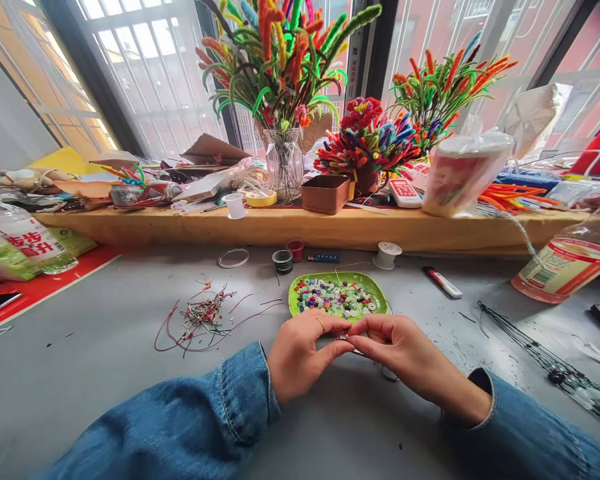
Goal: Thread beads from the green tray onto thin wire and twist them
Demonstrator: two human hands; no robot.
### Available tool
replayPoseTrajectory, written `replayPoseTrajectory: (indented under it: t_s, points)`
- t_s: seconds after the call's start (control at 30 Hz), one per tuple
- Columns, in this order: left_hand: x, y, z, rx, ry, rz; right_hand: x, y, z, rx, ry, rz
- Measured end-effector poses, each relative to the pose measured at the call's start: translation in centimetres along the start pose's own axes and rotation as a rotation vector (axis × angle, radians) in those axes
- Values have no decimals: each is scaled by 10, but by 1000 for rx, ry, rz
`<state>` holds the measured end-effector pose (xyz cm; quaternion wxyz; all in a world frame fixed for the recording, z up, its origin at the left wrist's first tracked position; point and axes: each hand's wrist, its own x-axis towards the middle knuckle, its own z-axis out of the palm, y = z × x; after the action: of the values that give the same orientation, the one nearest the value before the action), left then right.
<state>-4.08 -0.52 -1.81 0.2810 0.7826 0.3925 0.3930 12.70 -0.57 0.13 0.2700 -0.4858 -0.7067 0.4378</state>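
My left hand (300, 350) and my right hand (405, 350) meet fingertip to fingertip above the grey table, both closed in a pinch. A small shiny reddish piece (341, 337) shows at the left fingertips; its exact kind is too small to make out. What the right fingertips pinch is hidden. Just behind the hands sits a green tray (294, 293) holding many mixed coloured beads (335, 297). A thin dark strand (361, 353) shows below the right fingers. Under the right hand a small round object (390, 375) is partly covered.
Cord scraps (205, 313) lie left of the tray. Behind it stand a dark thread spool (283, 262), a red spool (295, 251) and a white spool (387, 255). Rightward are a lighter (443, 282), black beaded cords (545, 360) and a bottle (570, 257). A cluttered wooden ledge (205, 227) runs behind.
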Motion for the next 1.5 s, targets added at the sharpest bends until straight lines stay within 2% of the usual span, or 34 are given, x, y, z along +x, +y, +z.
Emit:
replayPoseTrajectory:
  t_s: [0.2, 0.43, 0.7, 0.9, 1.2, 1.3, 1.5]
  points:
    - [-3, 0, 2, -18, 72, 22, 0, 0, 3, -78, 58, -21]
    - [-2, 4, 7, -316, 22, -191, 1, -5, 3, 35, 61, -28]
    - [-2, 8, 7, -440, 104, -263, -2, -2, 3, 53, 64, 9]
    - [1, 6, 6, -621, 136, -415, 0, -3, 3, -11, 78, -5]
    - [5, 10, 0, -830, 53, -628, -3, -3, 4, -50, 85, -44]
    - [5, 9, 0, -861, 37, -647, -3, -2, 5, -35, 85, -40]
    - [5, 8, 3, -809, 119, -657, -1, -2, 7, -36, 83, -46]
